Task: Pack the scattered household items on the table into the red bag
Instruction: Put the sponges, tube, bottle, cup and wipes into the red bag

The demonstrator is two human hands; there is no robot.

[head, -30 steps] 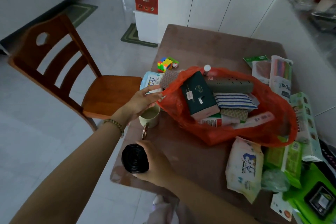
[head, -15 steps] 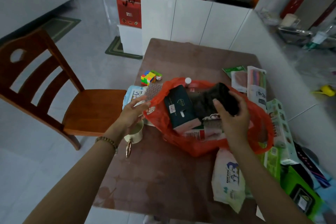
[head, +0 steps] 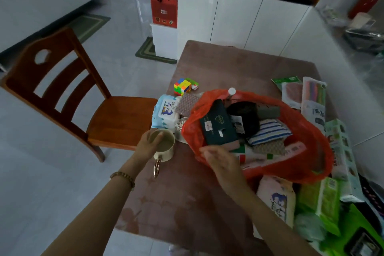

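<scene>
Curled over the rim of the cream ceramic mug [head: 166, 151], the left hand [head: 148, 147] grips it near the left edge of the brown table [head: 228, 64]. Over at the near lip of the red plastic bag [head: 318, 151], the right hand [head: 220, 162] is blurred, so whether it pinches the plastic cannot be told. The bag lies open mid-table and it's filling up: dark green box [head: 218, 129], black roll [head: 247, 114] and striped blue-and-white cloth [head: 268, 131] are all inside. Plenty waits outside, though: multicoloured puzzle cube [head: 182, 87], blue wipes pack [head: 166, 112], pale wipes pack [head: 276, 199], green packets [head: 326, 199], coloured pens packet [head: 313, 97]. Roughly halfway by the look of it, and the mug seems next in line.
</scene>
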